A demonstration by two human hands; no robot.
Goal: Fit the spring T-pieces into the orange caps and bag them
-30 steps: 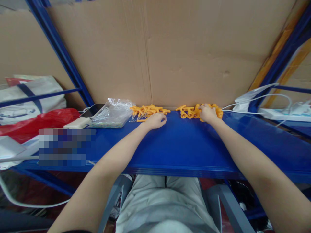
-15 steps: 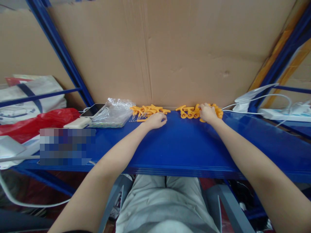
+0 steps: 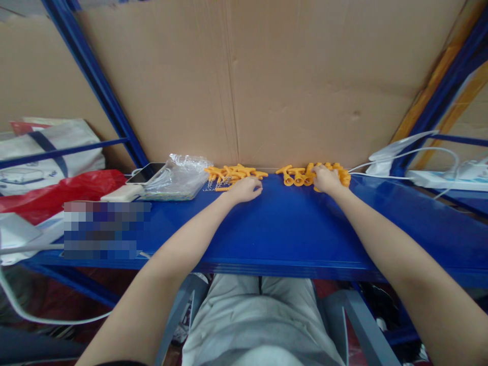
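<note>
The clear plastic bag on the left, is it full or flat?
Crumpled and puffed up, not flat: the clear plastic bag bulges on the blue shelf. Contents cannot be told.

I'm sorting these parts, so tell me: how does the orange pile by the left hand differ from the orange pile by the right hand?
The left pile lies spread flat and loose beside the clear plastic bag; the right pile sits nearer the white cables. The right pile shows several parts lined up with round ends facing forward; the left pile looks jumbled. The left hand rests at its pile's front edge; the right hand covers part of its pile. Both are orange and lie against the cardboard on the blue shelf.
</note>
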